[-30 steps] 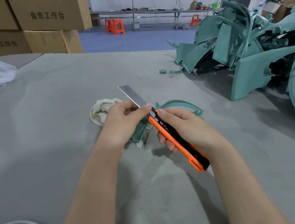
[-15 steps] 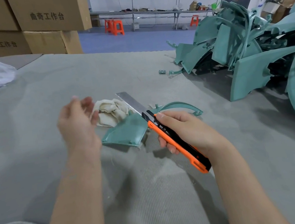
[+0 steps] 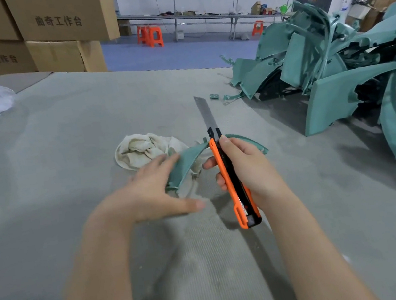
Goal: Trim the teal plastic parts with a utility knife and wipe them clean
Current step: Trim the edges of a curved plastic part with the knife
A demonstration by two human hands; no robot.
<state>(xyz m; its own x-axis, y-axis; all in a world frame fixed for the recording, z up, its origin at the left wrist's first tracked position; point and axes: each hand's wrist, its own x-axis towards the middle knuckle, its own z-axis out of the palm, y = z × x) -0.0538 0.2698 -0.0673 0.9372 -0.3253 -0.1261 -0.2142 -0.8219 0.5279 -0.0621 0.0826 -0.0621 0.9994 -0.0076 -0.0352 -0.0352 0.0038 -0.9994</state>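
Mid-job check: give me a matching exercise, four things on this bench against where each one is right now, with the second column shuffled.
Things:
1. utility knife
2. rag
3. curved teal part
4. pile of teal parts

Places or states:
A. crumpled on the table, just beyond the left hand
B. heaped at the far right
C. gripped in the right hand, blade extended and pointing away
D. touched by the left hand's straight fingers

Pairs: 1-C, 2-A, 3-D, 4-B
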